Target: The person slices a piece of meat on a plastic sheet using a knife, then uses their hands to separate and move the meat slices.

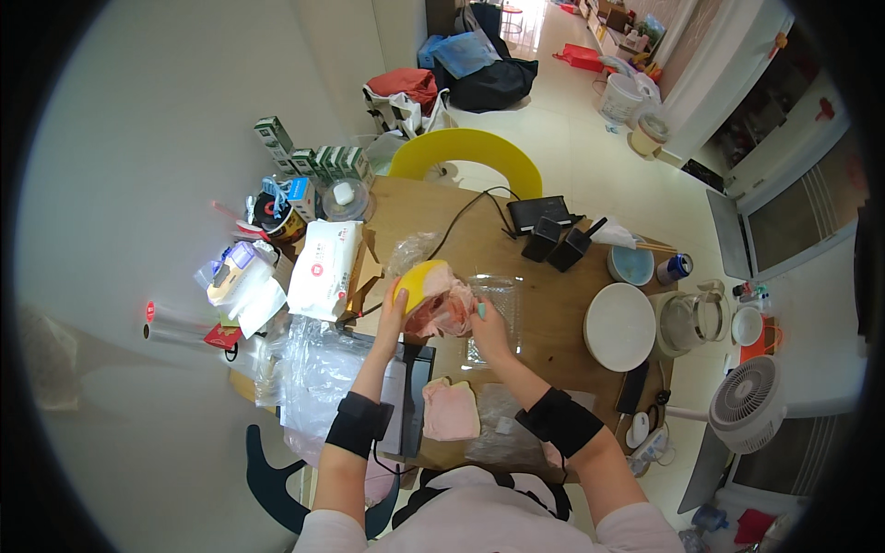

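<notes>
A partly peeled pomelo (444, 313) is raised over the table, showing yellow rind on its left and pink pith and flesh on its right. My left hand (397, 311) grips the rind side. At the torn right side, my right hand (489, 327) closes around a small teal item (482, 310), mostly hidden by the fingers; its kind is unclear. Beneath and behind that hand lies a clear plastic tray (512, 304). A piece of pomelo peel (451, 411), pink pith up, rests nearer my body beside a clear plastic bag (499, 423).
Left are a wipes pack (322, 269), plastic wrapping (319, 373) and a dark flat case (417, 387). A router (541, 213) with a cable stands at the back. To the right are a white plate (619, 327), a blue bowl (630, 265), a glass kettle (691, 319) and a phone (632, 387).
</notes>
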A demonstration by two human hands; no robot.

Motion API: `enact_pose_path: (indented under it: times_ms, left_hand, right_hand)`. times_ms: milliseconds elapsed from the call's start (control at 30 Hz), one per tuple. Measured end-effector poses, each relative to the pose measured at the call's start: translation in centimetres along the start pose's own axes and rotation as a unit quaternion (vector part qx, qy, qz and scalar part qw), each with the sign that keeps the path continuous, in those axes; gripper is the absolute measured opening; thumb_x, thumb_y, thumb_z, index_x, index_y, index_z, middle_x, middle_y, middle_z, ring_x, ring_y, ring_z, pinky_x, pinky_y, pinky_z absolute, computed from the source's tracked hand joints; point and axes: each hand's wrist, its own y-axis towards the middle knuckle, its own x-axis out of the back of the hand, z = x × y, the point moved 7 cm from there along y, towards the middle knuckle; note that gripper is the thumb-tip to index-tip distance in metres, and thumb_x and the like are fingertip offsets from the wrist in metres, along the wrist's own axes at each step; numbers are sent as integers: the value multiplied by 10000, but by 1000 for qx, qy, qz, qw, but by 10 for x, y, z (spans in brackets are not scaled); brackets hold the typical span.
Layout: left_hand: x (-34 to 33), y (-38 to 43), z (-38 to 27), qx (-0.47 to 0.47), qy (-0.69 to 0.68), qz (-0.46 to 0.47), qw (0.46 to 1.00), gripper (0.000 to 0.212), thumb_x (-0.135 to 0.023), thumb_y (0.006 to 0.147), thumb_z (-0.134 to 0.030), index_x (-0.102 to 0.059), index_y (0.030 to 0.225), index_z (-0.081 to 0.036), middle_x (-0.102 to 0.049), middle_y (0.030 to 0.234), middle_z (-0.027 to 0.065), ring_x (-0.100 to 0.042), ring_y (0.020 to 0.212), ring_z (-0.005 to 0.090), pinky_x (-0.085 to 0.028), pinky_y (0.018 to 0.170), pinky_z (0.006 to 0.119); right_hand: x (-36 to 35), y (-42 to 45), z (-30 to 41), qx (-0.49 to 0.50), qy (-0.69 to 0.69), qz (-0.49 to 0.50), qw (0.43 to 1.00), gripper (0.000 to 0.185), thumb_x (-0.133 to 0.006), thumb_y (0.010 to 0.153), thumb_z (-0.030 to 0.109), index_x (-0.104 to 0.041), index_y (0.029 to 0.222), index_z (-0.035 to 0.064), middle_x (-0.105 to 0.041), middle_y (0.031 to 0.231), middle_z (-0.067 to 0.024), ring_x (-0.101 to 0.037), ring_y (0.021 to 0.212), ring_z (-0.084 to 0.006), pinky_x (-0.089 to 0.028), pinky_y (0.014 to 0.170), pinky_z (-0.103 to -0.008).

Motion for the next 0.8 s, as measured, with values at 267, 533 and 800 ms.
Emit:
enact_pose_path:
  times_ms: [267, 533, 800]
  left_hand:
    - [-12, 13, 36, 15, -9, 8, 1000, 549, -376, 929, -441, -354, 1332, -68, -363, 1335, 120, -317, 1253, 214, -224, 1037, 302]
    - [-4, 21, 30, -2, 83, 15, 996, 530, -398, 924, -427, -414, 1292, -45, -405, 1292, 153, -385, 1194, 234, -279, 1000, 311]
    - [-3, 22, 35, -58, 123, 7, 991, 525, -458, 918, -346, -383, 1292, 15, -440, 1272, 176, -419, 1171, 250, -310, 985, 309]
  right_hand:
    - [7, 9, -51, -32, -43, -15, 998, 461, -440, 829, 80, -384, 1256, -83, -549, 1126, -209, -539, 1046, -251, -431, 874, -326]
    - [-21, 21, -117, -51, 59, 14, 997, 500, -397, 845, -8, -261, 1322, -75, -477, 1186, -138, -539, 996, -198, -530, 764, -305]
    - [-20, 24, -124, -23, 182, -42, 982, 499, -477, 795, 116, -402, 1254, -64, -548, 1161, -221, -538, 1072, -289, -410, 882, -321]
